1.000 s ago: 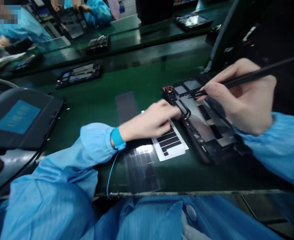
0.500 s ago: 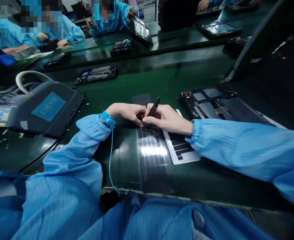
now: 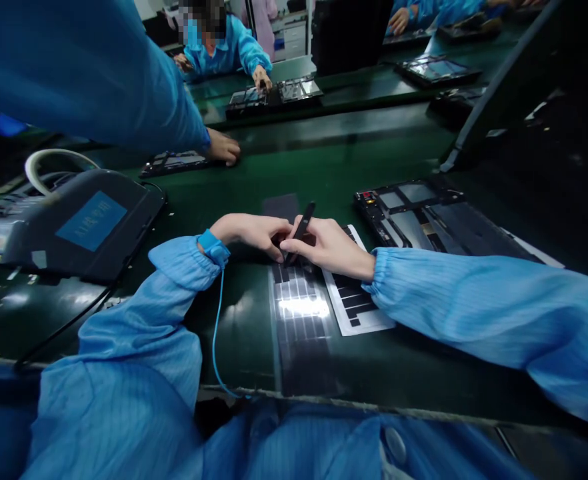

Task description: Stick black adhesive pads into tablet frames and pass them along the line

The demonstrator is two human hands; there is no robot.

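Note:
My right hand [image 3: 330, 248] grips black tweezers [image 3: 301, 232] with the tip pointing down toward my left hand. My left hand [image 3: 250, 235] lies curled close beside it, fingertips at the tweezers' tip; I cannot tell whether they pinch anything. Beneath both hands lies a clear film with rows of dark pads [image 3: 300, 320]. To its right is a white backing sheet with black strips [image 3: 357, 303], and a dark rectangular sheet [image 3: 280, 207] lies beyond the hands. An opened tablet frame [image 3: 434, 220] rests to the right, apart from my hands.
A blue wrist strap [image 3: 214, 247] on my left wrist trails a blue cord [image 3: 217, 340] over the bench edge. A black pad with a blue label [image 3: 91, 220] stands left on the green mat [image 3: 334, 160]. A co-worker's sleeved arm [image 3: 89, 73] reaches over another tablet frame [image 3: 174, 163].
My right hand has left the tablet frame and joined my left hand over the sheets. A co-worker's arm has come in at the top left. The tweezers stand slightly more upright.

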